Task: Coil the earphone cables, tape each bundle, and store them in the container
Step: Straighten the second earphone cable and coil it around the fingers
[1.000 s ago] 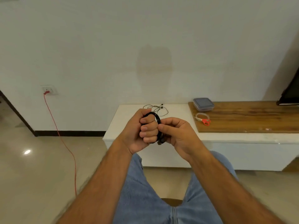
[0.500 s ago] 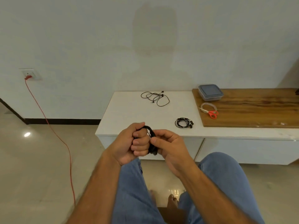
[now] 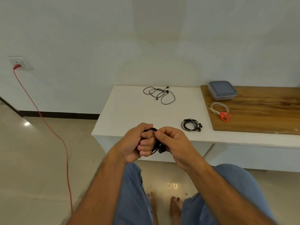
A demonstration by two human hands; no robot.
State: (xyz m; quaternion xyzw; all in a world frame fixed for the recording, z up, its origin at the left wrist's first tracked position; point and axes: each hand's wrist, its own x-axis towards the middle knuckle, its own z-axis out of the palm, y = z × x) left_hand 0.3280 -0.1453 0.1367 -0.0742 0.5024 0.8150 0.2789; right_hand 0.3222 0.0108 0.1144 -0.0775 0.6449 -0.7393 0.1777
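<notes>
Board (image 3: 263,111): wood, grained, slight sheen. Counter (image 3: 129,114): matt white, smooth. Container (image 3: 222,90): translucent plastic. Floor (image 3: 40,159): glossy tile. Trousers (image 3: 129,200): denim cloth.

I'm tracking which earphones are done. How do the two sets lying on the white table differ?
The far earphone cable sprawls in loose, uneven loops, while the near earphone bundle is wound into a tight round coil. The far one lies near the wall and spreads wide; the near one sits compact by the front edge, closer to the wooden board. Both are black and rest on the white table. Whether the coil is taped is too small to tell.
</notes>
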